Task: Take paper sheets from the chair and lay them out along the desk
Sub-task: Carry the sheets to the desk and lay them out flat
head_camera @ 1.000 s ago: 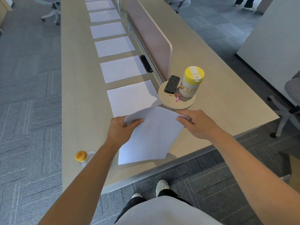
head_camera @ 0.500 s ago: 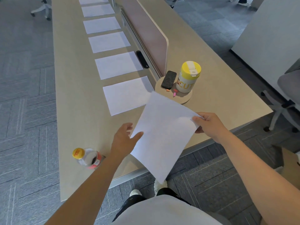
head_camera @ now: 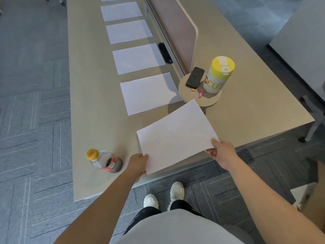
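A white paper sheet (head_camera: 175, 136) hangs flat just above the near end of the beige desk (head_camera: 88, 85), turned at a slant. My left hand (head_camera: 139, 163) grips its near left corner. My right hand (head_camera: 220, 152) pinches its near right corner. Several more white sheets lie in a row along the desk behind it; the nearest laid sheet (head_camera: 149, 93) sits just beyond the held one. The chair with the paper stack is out of view.
A bottle with a yellow cap (head_camera: 103, 161) lies on its side near the desk's front left. A round stand (head_camera: 208, 101) carries a black phone (head_camera: 195, 77) and a yellow-lidded canister (head_camera: 218, 74). A pink divider panel (head_camera: 177, 30) runs along the desk's middle.
The sheet has swung from hanging steeply to lying nearly level over the desk's near end. My left hand, off the paper half a second ago, now grips its near left corner.
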### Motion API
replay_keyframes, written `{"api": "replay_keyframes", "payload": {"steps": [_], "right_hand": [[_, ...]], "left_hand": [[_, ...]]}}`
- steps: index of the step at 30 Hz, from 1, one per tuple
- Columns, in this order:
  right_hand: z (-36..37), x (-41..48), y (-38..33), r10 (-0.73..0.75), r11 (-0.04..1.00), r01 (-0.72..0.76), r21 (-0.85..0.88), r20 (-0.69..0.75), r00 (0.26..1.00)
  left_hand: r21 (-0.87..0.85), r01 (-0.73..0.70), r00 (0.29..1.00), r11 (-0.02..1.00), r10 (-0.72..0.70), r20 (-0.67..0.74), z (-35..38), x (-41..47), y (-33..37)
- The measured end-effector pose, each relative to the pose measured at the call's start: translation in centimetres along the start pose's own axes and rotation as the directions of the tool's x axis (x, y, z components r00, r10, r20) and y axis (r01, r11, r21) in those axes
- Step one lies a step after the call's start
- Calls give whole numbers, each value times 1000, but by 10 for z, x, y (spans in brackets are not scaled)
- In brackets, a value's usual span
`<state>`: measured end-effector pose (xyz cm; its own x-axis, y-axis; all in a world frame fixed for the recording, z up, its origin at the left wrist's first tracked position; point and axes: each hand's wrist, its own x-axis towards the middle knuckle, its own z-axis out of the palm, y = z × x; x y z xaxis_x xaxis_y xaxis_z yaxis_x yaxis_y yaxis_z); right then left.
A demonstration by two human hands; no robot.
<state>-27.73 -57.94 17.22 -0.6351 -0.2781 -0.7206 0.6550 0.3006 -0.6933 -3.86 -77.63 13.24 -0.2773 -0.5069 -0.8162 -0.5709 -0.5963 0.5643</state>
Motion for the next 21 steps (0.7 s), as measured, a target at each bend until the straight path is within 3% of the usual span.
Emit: {"api": "replay_keyframes", "payload": {"steps": [5,8,14,21], "right_hand": [[6,6,19,-10,991,11,-136,13,1000],[12,10,27,-6,979,8,-204,10,1000],[22,23,36,-73,949,59,-310,-33,997],[15,50,36,-137,781,100,-616,-12,990]], "left_hand": [[162,-155,952,975,191,-241,-4,2,1],[305,-161,921,939,254,-295,-3,1,-1],[440,-104,913,892,261,-313,0,12,3],[391,-8,923,920,156,-350,3,22,-3]]}}
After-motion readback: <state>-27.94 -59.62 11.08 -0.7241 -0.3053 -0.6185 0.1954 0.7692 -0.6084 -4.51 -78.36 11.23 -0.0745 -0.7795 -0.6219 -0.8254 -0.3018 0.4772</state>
